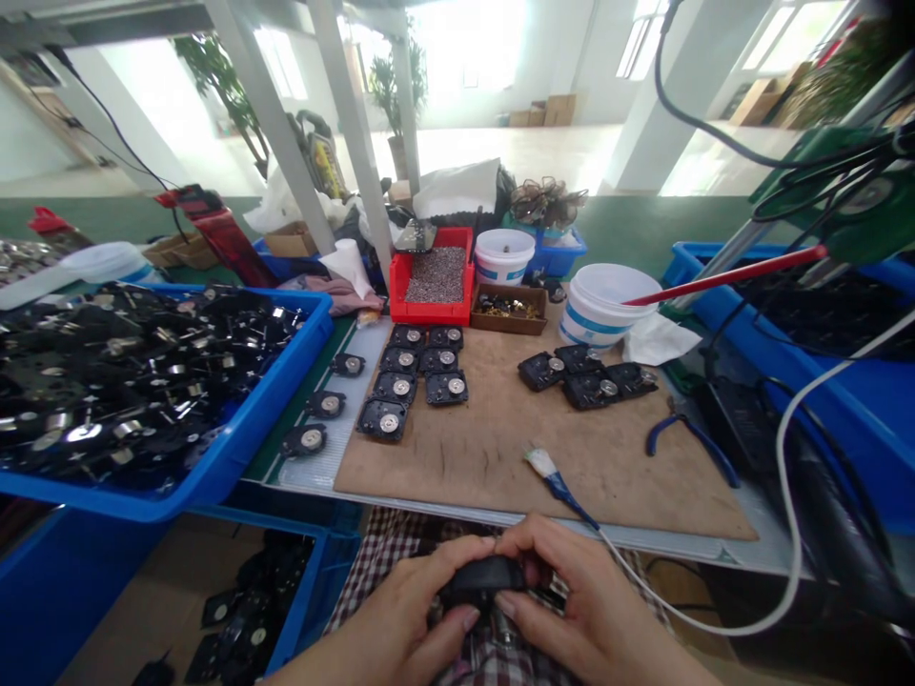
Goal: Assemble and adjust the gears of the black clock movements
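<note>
Low in front of my lap, my left hand (436,595) and my right hand (564,591) both grip a black plastic mechanism (484,577). Thumbs press it from the near side while fingers curl over its top. A small metal cylinder shows below it by the right thumb; much of the part is hidden by the hands. Beyond the hands, a blue-handled tool with a white cable (561,484) rests on the brown board (472,457). Similar black mechanisms with silver discs (400,386) lie in rows at the board's left, and several more (586,376) sit at its right.
A blue tray (286,381) heaped with mechanisms stands left, above a blue crate (300,610). Behind the board are a red bin (429,310) of small metal pieces, a cardboard box (507,324) and white buckets (600,305). Blue-handled pliers (690,438) lie right, near the white cable loop.
</note>
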Action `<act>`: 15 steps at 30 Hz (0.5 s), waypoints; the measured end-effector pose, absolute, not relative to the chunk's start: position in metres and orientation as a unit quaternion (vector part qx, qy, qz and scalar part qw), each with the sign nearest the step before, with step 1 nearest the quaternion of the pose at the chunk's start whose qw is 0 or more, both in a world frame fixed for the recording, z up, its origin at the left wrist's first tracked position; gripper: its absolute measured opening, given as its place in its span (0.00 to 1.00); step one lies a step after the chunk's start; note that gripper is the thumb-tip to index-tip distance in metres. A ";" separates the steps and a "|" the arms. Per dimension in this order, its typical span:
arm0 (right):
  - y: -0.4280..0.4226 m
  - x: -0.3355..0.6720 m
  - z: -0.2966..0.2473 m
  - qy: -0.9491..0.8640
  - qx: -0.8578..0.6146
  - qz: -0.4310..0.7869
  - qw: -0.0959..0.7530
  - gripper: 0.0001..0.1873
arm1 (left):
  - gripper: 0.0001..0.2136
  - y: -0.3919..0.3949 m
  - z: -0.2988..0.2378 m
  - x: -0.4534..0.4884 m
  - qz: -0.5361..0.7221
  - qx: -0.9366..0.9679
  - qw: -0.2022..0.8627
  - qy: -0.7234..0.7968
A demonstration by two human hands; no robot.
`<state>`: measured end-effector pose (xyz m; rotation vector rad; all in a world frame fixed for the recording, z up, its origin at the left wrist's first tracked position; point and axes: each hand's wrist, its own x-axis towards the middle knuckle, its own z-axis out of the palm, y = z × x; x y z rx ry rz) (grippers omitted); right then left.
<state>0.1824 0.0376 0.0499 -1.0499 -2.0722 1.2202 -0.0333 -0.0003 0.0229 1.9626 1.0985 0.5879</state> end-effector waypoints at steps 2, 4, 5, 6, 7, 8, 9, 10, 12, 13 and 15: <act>0.037 0.182 0.051 -0.768 -0.389 0.443 0.248 0.08 | 0.29 -0.001 0.020 -0.033 0.244 0.775 0.395 0.429; 0.039 0.185 0.049 -0.774 -0.382 0.443 0.242 0.07 | 0.28 -0.001 0.017 -0.032 0.255 0.767 0.404 0.428; 0.042 0.187 0.047 -0.774 -0.377 0.448 0.241 0.08 | 0.28 -0.001 0.017 -0.031 0.258 0.757 0.413 0.436; 0.047 0.191 0.043 -0.774 -0.376 0.447 0.244 0.09 | 0.26 -0.001 0.016 -0.030 0.265 0.737 0.430 0.450; 0.053 0.195 0.037 -0.779 -0.387 0.425 0.251 0.10 | 0.24 0.000 0.016 -0.029 0.277 0.702 0.460 0.467; 0.061 0.199 0.030 -0.785 -0.415 0.380 0.258 0.13 | 0.22 0.001 0.016 -0.027 0.295 0.652 0.503 0.484; 0.069 0.204 0.022 -0.789 -0.453 0.318 0.267 0.17 | 0.21 0.002 0.016 -0.025 0.317 0.590 0.554 0.494; 0.078 0.207 0.014 -0.790 -0.496 0.240 0.270 0.20 | 0.20 0.004 0.016 -0.023 0.340 0.523 0.604 0.496; 0.093 0.211 -0.002 -0.785 -0.543 0.144 0.260 0.21 | 0.20 0.007 0.015 -0.020 0.379 0.409 0.676 0.482; 0.098 0.211 -0.008 -0.786 -0.550 0.127 0.252 0.19 | 0.21 0.008 0.015 -0.019 0.392 0.375 0.693 0.475; 0.100 0.209 -0.013 -0.795 -0.543 0.122 0.241 0.16 | 0.21 0.010 0.013 -0.018 0.405 0.343 0.703 0.474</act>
